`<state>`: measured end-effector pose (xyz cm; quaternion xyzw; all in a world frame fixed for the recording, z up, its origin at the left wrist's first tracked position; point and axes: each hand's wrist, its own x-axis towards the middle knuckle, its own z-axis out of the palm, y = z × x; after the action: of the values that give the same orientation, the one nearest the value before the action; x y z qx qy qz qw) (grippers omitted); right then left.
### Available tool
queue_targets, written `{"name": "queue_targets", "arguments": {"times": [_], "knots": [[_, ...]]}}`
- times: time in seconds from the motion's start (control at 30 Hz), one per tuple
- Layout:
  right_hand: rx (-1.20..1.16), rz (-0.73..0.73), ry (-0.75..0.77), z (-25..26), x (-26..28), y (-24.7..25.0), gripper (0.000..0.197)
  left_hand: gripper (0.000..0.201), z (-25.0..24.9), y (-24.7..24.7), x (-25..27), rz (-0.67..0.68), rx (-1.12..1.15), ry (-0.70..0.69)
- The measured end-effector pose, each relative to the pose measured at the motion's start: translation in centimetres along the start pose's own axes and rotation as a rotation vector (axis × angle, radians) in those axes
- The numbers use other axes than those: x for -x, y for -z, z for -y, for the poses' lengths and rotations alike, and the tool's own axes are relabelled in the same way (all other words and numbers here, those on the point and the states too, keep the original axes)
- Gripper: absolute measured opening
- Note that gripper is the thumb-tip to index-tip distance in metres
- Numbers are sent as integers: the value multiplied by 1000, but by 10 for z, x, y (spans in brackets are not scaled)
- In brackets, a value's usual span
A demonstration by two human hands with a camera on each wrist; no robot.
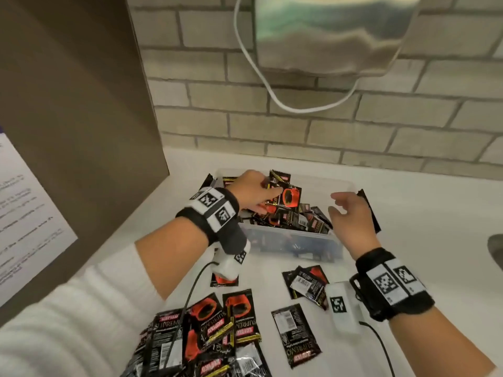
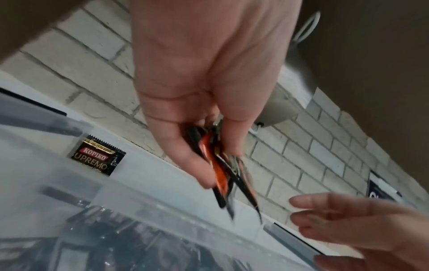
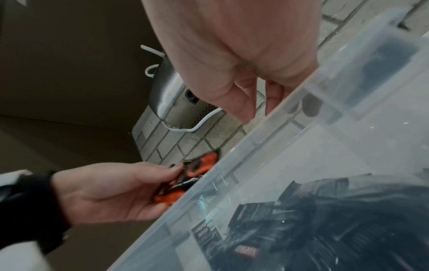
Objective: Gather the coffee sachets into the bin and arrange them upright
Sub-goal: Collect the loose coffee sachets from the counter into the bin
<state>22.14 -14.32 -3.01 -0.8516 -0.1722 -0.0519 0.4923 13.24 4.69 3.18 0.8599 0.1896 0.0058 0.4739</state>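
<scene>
A clear plastic bin [image 1: 294,240] stands on the white counter, holding several black-and-orange coffee sachets [image 1: 296,216] in a loose heap. My left hand [image 1: 255,191] is over the bin's left side and pinches a small bunch of sachets [image 2: 220,172] between thumb and fingers. My right hand [image 1: 345,213] hovers at the bin's right edge, fingers relaxed and apart, holding nothing. More sachets lie flat on the counter in front of the bin: a pile [image 1: 206,330] near me, a single one [image 1: 295,336], and a few [image 1: 307,281] by my right wrist.
A brown panel [image 1: 76,104] with a paper notice stands at the left. A brick wall carries a metal dispenser [image 1: 326,31] with a white cable [image 1: 272,85]. One sachet [image 1: 368,210] lies right of the bin. A dark rim [image 1: 495,251] shows at the right edge.
</scene>
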Motion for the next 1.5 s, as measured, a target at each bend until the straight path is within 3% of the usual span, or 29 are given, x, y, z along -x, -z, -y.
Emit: {"name": "queue_targets", "arguments": {"times": [0.13,0.23,0.33,0.43,0.53,0.63,0.77,0.9,0.97,1.07,1.17,1.27,1.33,1.43,1.5], "knots": [[38,27,43,2,9,11,24,41,0,-2,1,4,-87,-6],[-3,82,62,15,22,22,19,23,5,0,23,-22,-28,-91],[35,390,82,27,47,29,14,18,24,9,58,101,-66,-74],[443,852,184,21,69,23,28,20,54,10,82,218,-354,-28],[679,983,192,9,80,8,44,32,82,-1,88,315,-588,-17],[721,984,183,-4,83,-2,53,40,99,-12,83,352,-650,3],[729,901,178,-10,83,-4,73,44,106,-26,76,250,-792,66],[756,867,54,-8,84,-3,90,33,100,-35,79,156,-746,99],[764,879,32,-10,81,-2,77,38,99,-34,79,128,-711,104],[736,885,128,-10,83,-1,41,57,106,-28,76,91,-562,121],[524,861,141,6,82,9,27,45,105,-19,76,164,-389,45],[142,722,70,38,64,29,27,32,84,-8,79,258,-234,-80],[-76,586,9,53,44,39,36,31,65,0,77,250,-111,-145],[-102,311,15,60,15,36,41,33,35,12,62,94,78,-256],[12,229,11,58,2,29,46,34,18,16,47,-39,87,-287]]}}
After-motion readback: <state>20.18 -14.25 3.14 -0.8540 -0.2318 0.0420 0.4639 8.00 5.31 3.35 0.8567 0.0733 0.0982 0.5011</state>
